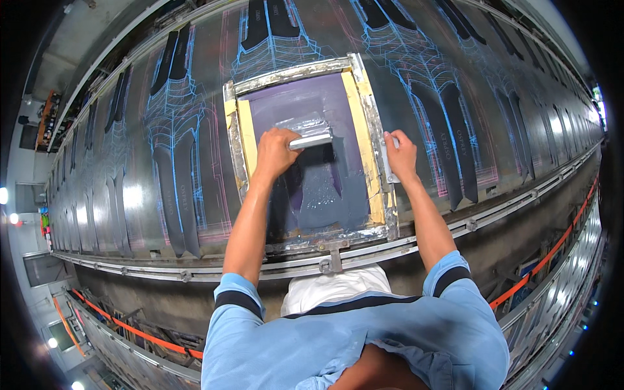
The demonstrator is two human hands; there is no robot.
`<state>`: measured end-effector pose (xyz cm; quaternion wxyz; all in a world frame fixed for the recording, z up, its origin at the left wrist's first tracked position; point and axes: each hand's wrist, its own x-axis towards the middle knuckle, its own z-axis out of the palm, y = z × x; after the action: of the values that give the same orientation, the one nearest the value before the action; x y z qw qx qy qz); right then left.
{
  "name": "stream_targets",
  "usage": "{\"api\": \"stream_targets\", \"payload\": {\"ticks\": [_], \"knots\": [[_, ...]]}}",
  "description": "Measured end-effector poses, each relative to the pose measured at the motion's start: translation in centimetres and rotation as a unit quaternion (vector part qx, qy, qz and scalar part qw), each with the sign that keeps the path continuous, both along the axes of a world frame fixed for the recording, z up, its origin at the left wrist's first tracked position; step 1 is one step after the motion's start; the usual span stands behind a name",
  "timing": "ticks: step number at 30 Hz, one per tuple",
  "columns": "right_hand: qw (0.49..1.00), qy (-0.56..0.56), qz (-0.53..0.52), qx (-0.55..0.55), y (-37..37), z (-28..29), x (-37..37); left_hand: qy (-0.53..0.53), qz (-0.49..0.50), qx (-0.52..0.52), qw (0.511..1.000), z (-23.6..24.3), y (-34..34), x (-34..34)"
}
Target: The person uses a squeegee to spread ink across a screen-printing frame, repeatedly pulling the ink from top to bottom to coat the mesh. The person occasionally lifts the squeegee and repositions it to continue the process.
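A screen-printing frame (229, 146) lies on the long dark table in front of me, its worn rim spotted with paint. Yellow tape strips (359, 123) run down both inner sides of its purple mesh (266, 104). My left hand (277, 151) is closed around the left end of a squeegee (312, 140) with a light metal handle, set across the mesh. Dark grey ink (322, 201) covers the mesh on the near side of it. At the frame's right edge, my right hand (401, 153) is closed on a narrow pale strip (392, 162); whether that is part of the frame I cannot tell.
Dark shaped panels (174, 188) with blue and pink printed lines lie in rows along the table. A metal rail (468, 224) follows its near edge, where a bracket (335, 260) meets the frame. Behind me runs an orange band (549, 253) along another long table.
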<state>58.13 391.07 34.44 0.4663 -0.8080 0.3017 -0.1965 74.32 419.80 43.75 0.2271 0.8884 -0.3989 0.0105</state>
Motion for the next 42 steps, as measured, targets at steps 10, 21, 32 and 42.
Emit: {"api": "stream_targets", "payload": {"ticks": [10,21,32,42], "knots": [[0.999,0.021,0.015,0.02,0.0,0.9,0.0,-0.043,0.063,0.025,0.997,-2.5,5.0,-21.6],[0.995,-0.064,0.028,0.067,0.3,-3.5,-1.5,-0.082,-0.009,0.094,0.992,-1.0,5.1,-19.7],[0.999,-0.014,-0.005,0.041,-0.2,-3.9,-1.1,0.204,-0.008,0.217,0.955,-1.0,5.2,-14.8],[0.968,0.222,0.063,-0.101,0.1,-2.7,0.0,0.365,-0.013,0.203,0.909,-0.5,1.5,-2.8]]}}
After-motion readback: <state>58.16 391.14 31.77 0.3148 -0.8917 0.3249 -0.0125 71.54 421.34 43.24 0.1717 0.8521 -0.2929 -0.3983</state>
